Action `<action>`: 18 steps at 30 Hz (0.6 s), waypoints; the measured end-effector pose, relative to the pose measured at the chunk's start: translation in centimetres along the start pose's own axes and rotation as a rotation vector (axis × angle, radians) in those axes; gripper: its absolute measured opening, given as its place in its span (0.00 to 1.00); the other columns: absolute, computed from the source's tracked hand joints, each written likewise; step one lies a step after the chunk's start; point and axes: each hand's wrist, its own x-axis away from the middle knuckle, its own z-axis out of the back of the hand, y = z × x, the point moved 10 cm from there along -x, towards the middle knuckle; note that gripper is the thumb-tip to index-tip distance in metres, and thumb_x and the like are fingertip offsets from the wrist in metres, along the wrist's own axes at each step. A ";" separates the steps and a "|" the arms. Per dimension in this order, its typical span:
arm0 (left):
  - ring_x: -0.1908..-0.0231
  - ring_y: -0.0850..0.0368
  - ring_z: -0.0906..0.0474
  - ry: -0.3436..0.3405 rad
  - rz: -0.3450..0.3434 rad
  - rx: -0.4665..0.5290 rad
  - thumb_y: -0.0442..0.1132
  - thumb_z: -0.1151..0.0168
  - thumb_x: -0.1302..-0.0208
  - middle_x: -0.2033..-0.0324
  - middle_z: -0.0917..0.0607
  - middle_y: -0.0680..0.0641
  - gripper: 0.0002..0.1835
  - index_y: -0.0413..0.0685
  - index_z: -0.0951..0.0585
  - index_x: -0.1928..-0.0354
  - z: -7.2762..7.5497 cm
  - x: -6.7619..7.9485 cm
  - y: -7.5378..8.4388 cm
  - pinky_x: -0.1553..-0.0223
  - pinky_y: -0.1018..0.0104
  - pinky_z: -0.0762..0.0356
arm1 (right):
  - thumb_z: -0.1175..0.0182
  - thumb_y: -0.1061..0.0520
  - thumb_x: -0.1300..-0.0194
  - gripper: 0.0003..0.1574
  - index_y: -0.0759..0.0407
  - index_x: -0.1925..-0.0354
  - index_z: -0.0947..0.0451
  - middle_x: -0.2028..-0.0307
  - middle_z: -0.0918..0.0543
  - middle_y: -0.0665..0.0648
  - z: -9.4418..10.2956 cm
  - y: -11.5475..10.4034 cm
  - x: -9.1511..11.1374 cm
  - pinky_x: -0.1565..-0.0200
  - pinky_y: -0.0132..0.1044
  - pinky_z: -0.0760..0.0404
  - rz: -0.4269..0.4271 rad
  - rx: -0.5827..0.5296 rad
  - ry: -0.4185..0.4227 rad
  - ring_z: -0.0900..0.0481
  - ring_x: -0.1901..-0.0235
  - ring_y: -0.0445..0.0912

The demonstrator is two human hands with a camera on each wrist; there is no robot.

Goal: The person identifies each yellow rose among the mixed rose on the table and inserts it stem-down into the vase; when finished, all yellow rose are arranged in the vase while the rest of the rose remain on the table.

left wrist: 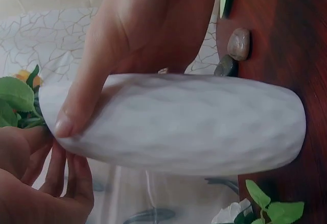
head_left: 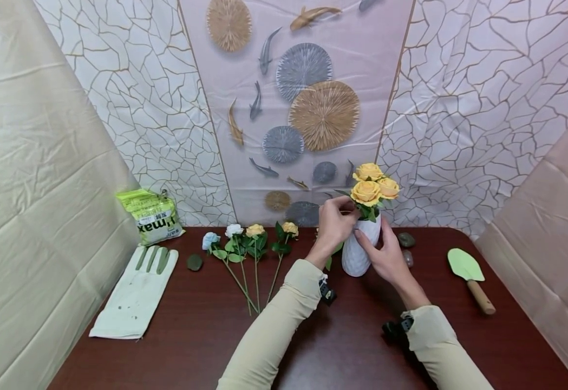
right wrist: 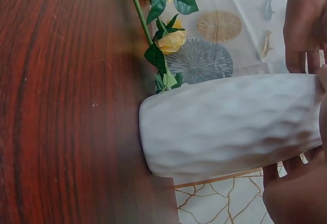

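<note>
Reddish desk (head_left: 191, 346): our right hand (head_left: 390, 259) wraps fingers (head_left: 386, 233) round white vase (head_left: 357, 257); left hand (head_left: 334, 223) just below yellow roses (head_left: 365, 193), whether fingers pinch anything, we cannot tell.

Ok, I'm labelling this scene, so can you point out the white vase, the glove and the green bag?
White vase (left wrist: 194, 127): left wrist view, on the middle of its textured side.
Glove (head_left: 135, 295): head view, on its pale body below the fingers.
Green bag (head_left: 153, 218): head view, on its printed front.
</note>
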 end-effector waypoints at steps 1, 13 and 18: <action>0.68 0.70 0.18 -0.001 0.001 0.009 0.40 0.31 0.36 0.67 0.12 0.59 0.04 0.60 0.12 0.63 0.1 0.0 -0.1 0.66 0.75 0.20 | 0.38 0.54 0.28 0.40 0.52 0.25 0.42 0.36 0.26 0.56 0.0 -0.2 0.1 0.47 0.25 0.24 -0.006 0.003 -0.002 0.24 0.43 0.36; 0.62 0.69 0.14 0.018 -0.160 0.022 0.50 0.32 0.33 0.62 0.09 0.61 0.09 0.62 0.11 0.55 5.7 2.3 -1.9 0.60 0.72 0.16 | 0.38 0.53 0.28 0.39 0.55 0.26 0.42 0.41 0.23 0.57 -0.1 -0.4 0.1 0.48 0.25 0.23 -0.017 0.013 0.011 0.24 0.46 0.37; 0.62 0.63 0.13 0.056 -0.121 -0.046 0.47 0.32 0.33 0.63 0.09 0.57 0.08 0.58 0.11 0.56 9.9 3.4 -5.3 0.57 0.64 0.13 | 0.38 0.53 0.29 0.38 0.55 0.27 0.40 0.44 0.23 0.56 0.2 -0.2 0.2 0.49 0.25 0.23 -0.008 0.017 0.023 0.23 0.47 0.38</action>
